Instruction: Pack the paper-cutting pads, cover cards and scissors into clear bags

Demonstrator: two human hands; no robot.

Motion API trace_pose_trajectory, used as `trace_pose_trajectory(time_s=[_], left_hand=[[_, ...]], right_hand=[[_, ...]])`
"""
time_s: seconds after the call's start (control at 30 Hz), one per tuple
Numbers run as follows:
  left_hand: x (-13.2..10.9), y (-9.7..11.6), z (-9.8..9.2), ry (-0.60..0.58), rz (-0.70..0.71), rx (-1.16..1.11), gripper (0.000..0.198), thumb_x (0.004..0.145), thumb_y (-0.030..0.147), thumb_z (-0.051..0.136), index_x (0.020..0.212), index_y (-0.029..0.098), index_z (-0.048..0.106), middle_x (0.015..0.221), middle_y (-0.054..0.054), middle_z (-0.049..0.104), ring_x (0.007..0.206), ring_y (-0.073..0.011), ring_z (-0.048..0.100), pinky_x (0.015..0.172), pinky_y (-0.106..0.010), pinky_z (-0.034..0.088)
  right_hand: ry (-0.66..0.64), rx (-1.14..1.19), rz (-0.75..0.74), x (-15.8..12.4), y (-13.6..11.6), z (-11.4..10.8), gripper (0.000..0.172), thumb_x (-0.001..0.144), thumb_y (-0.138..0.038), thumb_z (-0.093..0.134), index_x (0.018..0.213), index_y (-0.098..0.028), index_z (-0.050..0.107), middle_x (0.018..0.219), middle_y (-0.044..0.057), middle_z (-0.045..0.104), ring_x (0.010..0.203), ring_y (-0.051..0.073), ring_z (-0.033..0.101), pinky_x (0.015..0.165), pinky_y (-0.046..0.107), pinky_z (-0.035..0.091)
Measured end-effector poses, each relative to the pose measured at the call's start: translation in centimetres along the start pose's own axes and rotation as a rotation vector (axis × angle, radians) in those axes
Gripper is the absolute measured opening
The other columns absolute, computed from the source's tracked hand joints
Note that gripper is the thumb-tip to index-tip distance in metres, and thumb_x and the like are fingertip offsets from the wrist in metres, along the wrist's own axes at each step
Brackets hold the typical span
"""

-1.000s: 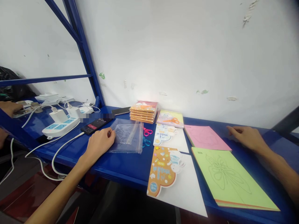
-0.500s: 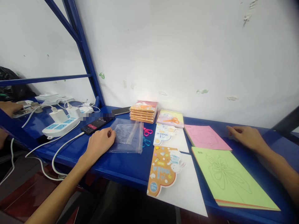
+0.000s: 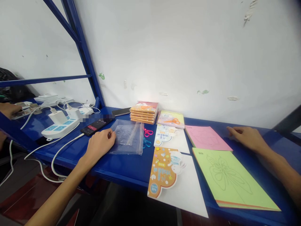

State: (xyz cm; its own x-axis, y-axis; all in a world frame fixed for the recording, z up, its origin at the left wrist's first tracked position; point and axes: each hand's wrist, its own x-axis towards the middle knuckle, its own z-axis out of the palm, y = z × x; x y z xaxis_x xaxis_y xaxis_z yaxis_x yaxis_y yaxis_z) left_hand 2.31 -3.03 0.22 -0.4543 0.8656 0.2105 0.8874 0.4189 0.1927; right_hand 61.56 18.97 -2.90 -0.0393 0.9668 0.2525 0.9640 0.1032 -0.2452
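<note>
Head view: the left hand [image 3: 101, 140] rests on the worktop [image 3: 122, 168] at the left edge of the clear bags [image 3: 124, 139]; its fingers are curled inward, and whether they grip a bag edge cannot be determined. The right hand [image 3: 246, 137] rests on the worktop to the right of the pink sheets [image 3: 209, 138], relaxed and partly open, fingers pointing toward the sheets. The bags lie flat, overlapping. Just right of them are the pink scissors [image 3: 148, 132] and, nearer the front, the blue scissors [image 3: 147, 143]. Behind the bags is a stack of packs [image 3: 144, 115]; beside it lies a single pack [image 3: 164, 116] showing orange scissors [image 3: 172, 121]. In front of that pack lies the rear booklet [image 3: 162, 138], then the front booklet [image 3: 162, 174], whose near end overhangs the worktop edge. The green sheets [image 3: 232, 179], with a butterfly outline, lie in front of the pink sheets. Left of the bags are the phone [image 3: 97, 126], with a white cable [image 3: 58, 150] attached, and the power strip [image 3: 60, 128].
</note>
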Motion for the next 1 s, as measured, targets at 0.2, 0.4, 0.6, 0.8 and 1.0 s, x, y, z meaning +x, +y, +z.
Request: trace_pose_trajectory(time_s=[0.2, 0.4, 0.6, 0.8, 1.0], left_hand=[[0.01, -0.04, 0.04, 0.000, 0.005, 0.006, 0.034, 0.094, 0.045, 0.037, 0.072, 0.025, 0.053, 0.077, -0.008, 0.071, 0.080, -0.0314, 0.069, 0.060, -0.033, 0.032], [0.07, -0.13, 0.15, 0.001, 0.002, 0.012, 0.034, 0.094, 0.045, 0.037, 0.071, 0.026, 0.053, 0.077, -0.007, 0.071, 0.080, -0.0318, 0.069, 0.060, -0.033, 0.032], [0.09, -0.09, 0.13, 0.001, 0.004, 0.014, 0.035, 0.094, 0.045, 0.037, 0.073, 0.026, 0.058, 0.078, -0.008, 0.072, 0.081, -0.0320, 0.070, 0.061, -0.033, 0.034], [-0.01, 0.02, -0.05, -0.003, 0.005, 0.025, 0.037, 0.095, 0.044, 0.037, 0.075, 0.025, 0.061, 0.079, -0.009, 0.074, 0.082, -0.0326, 0.071, 0.060, -0.033, 0.036], [-0.05, 0.06, -0.15, -0.007, 0.005, 0.039, 0.037, 0.097, 0.043, 0.037, 0.078, 0.025, 0.064, 0.081, -0.009, 0.076, 0.085, -0.0331, 0.073, 0.062, -0.032, 0.040]], right_hand=[[-0.016, -0.002, -0.001, -0.01, -0.10, -0.09, 0.056, 0.084, -0.069, 0.039, 0.066, -0.025, 0.069, 0.070, 0.006, 0.075, 0.072, 0.032, 0.070, 0.069, 0.040, 0.046], [-0.020, -0.001, 0.000, 0.11, 0.00, 0.07, 0.057, 0.084, -0.070, 0.039, 0.068, -0.025, 0.071, 0.075, 0.006, 0.078, 0.077, 0.034, 0.071, 0.070, 0.040, 0.047], [-0.031, -0.002, 0.002, -0.01, -0.08, -0.02, 0.057, 0.085, -0.070, 0.039, 0.068, -0.024, 0.070, 0.070, 0.006, 0.075, 0.072, 0.032, 0.070, 0.068, 0.039, 0.046], [-0.041, -0.012, -0.005, -0.06, -0.33, -0.13, 0.056, 0.086, -0.068, 0.040, 0.067, -0.024, 0.070, 0.068, 0.006, 0.074, 0.071, 0.032, 0.070, 0.068, 0.039, 0.046], [-0.025, -0.012, -0.030, 0.04, -0.10, 0.01, 0.055, 0.088, -0.066, 0.041, 0.067, -0.024, 0.070, 0.071, 0.006, 0.076, 0.073, 0.032, 0.071, 0.067, 0.039, 0.048]])
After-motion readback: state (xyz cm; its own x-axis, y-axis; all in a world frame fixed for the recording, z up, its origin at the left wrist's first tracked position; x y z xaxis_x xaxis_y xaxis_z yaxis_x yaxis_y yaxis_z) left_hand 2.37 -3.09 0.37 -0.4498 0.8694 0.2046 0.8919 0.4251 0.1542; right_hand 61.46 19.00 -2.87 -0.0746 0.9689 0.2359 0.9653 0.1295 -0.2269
